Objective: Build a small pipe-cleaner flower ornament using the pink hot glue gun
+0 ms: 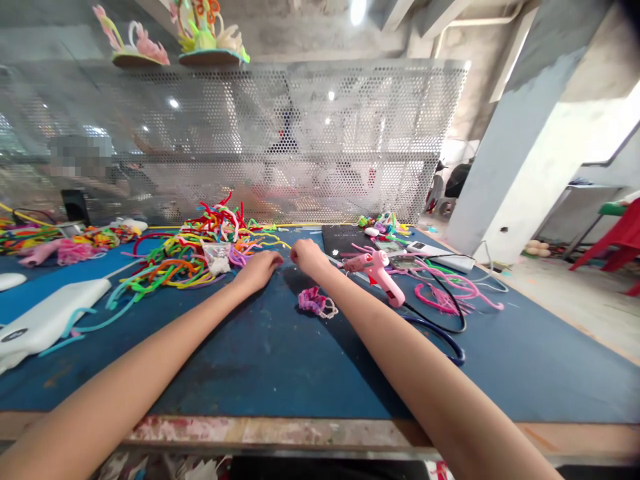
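Note:
My right hand (307,257) is closed, with its fingertips at the end of a thin yellow pipe cleaner (273,237) that runs back toward a tangled pile. My left hand (259,270) rests low over the mat just to the left, its fingers curled together; whatever they pinch, if anything, is too small to make out. Beside the left hand lies the heap of multicoloured pipe cleaners (175,263), with a small clear plastic bag (217,259) on it. Nearer me, below the right hand, sits a small purple-pink piece of twisted pipe cleaner (312,301) with a whitish loop.
A pink glue gun (383,277) with a black cord lies right of my right forearm, near pink pipe cleaners (445,293) and a black box (345,241). A white power bank (55,313) lies left. A perforated metal screen (280,140) stands behind the blue mat (270,373).

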Available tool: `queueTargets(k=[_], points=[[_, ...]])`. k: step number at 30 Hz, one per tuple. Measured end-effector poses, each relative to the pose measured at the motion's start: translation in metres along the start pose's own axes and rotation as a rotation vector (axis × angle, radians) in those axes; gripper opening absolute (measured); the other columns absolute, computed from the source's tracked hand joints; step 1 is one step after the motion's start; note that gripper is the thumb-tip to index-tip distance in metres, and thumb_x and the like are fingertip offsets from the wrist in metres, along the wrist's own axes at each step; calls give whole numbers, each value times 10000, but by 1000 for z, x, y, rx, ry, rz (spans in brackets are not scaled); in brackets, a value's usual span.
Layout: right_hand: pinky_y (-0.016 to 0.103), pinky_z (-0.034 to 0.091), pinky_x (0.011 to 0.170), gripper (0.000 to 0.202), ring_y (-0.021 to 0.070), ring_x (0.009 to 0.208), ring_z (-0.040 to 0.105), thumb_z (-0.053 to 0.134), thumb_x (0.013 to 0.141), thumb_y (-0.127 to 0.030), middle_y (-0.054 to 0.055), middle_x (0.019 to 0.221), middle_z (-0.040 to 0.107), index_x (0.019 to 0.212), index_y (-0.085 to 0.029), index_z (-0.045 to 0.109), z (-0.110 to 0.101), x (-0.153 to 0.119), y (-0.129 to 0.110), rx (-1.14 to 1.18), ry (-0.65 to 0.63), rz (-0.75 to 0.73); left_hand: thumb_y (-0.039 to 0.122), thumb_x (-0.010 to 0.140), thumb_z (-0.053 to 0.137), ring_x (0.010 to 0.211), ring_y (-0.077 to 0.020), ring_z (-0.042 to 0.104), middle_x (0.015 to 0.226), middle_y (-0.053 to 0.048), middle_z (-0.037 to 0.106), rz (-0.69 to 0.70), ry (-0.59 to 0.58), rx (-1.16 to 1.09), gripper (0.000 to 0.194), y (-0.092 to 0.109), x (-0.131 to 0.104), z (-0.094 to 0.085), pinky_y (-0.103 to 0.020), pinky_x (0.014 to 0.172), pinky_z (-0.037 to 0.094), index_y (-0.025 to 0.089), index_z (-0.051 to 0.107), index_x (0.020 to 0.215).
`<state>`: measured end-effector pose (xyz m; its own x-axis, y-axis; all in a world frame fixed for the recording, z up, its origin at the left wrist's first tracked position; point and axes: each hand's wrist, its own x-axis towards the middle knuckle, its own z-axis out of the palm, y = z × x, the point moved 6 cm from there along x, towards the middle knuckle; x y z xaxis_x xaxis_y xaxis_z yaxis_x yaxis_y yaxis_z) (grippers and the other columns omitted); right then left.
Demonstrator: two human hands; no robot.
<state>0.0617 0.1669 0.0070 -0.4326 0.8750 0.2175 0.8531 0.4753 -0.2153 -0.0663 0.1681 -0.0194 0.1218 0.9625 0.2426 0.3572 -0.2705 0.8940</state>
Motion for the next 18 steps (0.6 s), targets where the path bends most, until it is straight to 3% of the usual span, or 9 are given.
queueTargets(k=[6,10,13,18], points=[[153,462,701,284,72,771,647,494,873,-231,64,957,707,1111,-122,605,-20,4,-14,312,217,-138,-72,720,370,648,-126,583,646,-23,536,-253,129,-492,280,1,2,2,-305,757,533,164,505,656],[165,440,678,155,101,745,634,599,766,-175,38,815,718,873,-134,704,-17,1,-31,383,206,-198,-28,779,343,605,-146,584,683,-48,551,-390,165,-691,264,-2,-3,3,-305,625,555,167,502,699],[194,431,683,147,129,752,624,590,771,-176,48,795,720,799,-148,732,-14,1,-35,383,181,-199,52,850,340,590,-146,591,716,-55,571,-441,183,-738,228,-4,-6,-1,-285,571,549,170,517,768],[192,416,703,256,112,793,605,470,870,-214,65,897,708,919,-117,702,-26,8,-31,425,229,-166,83,891,333,520,-98,558,611,-16,530,-423,142,-615,247,-5,-7,-15,-206,508,510,176,508,744]])
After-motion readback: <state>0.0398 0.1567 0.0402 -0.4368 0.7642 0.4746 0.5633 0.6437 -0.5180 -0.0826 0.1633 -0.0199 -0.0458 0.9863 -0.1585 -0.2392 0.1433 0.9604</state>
